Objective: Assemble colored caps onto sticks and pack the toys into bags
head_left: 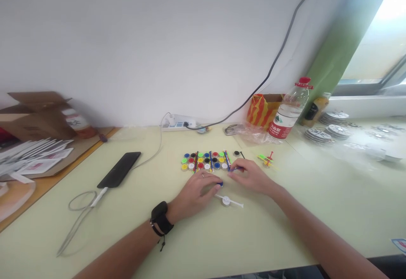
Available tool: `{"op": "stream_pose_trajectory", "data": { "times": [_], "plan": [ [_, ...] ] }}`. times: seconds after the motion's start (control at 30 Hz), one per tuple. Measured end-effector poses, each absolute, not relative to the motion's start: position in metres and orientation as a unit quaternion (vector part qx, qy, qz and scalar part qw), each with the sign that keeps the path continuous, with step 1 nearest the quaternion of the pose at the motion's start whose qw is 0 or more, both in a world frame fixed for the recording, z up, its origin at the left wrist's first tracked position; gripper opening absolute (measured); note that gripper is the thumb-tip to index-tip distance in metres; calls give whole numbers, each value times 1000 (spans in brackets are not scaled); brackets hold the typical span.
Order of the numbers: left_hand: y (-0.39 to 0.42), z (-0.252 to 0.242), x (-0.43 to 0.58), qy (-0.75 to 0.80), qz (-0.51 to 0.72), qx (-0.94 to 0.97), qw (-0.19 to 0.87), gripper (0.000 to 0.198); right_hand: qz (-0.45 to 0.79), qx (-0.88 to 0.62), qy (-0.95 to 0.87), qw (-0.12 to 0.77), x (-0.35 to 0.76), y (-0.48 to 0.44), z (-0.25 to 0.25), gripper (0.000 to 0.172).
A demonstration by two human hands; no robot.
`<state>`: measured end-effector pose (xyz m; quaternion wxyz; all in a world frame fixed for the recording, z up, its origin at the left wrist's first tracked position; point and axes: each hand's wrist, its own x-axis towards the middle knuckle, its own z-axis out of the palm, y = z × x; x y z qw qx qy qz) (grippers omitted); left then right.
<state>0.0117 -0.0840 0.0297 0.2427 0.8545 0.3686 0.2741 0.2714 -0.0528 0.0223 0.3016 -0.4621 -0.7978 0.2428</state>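
My left hand pinches a small blue disc between thumb and fingertips, just above the table. To its right, my right hand has closed its thumb and forefinger on a thin blue stick. A white disc with a white stick across it lies in front of both hands. Behind them, several coloured discs stand in rows, with bundles of coloured sticks laid between the columns. A black disc sits at the right end, and yellow, green and red stick pieces lie farther right.
A black phone with a cable lies left. Along the wall are a power strip, a striped bag and a large water bottle. Stacked discs stand right. A cardboard box and papers fill the far left.
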Motion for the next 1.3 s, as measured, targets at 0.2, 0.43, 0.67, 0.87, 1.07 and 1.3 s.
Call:
{"op": "stream_pose_trajectory", "data": {
  "times": [0.2, 0.43, 0.67, 0.87, 1.07, 1.3],
  "plan": [
    [-82, 31, 10, 409, 298, 818, 273, 42, 444, -339, -806, 193, 252, -73, 29, 24],
    [-83, 28, 8, 422, 320, 792, 303, 48, 477, -335, -799, 148, 278, -62, 35, 18],
    [-82, 28, 9, 400, 296, 817, 292, 40, 298, -542, -754, 221, 336, -30, 39, 18],
    [-81, 22, 10, 375, 291, 841, 259, 21, 105, -715, -668, 177, 358, -15, 22, 8],
    [-82, 24, 10, 376, 290, 843, 255, 22, 72, -699, -666, 251, 350, -18, 22, 23],
    [-82, 22, 9, 404, 314, 823, 248, 37, 241, -490, -738, 396, 301, -42, 35, 35]
  ]
}}
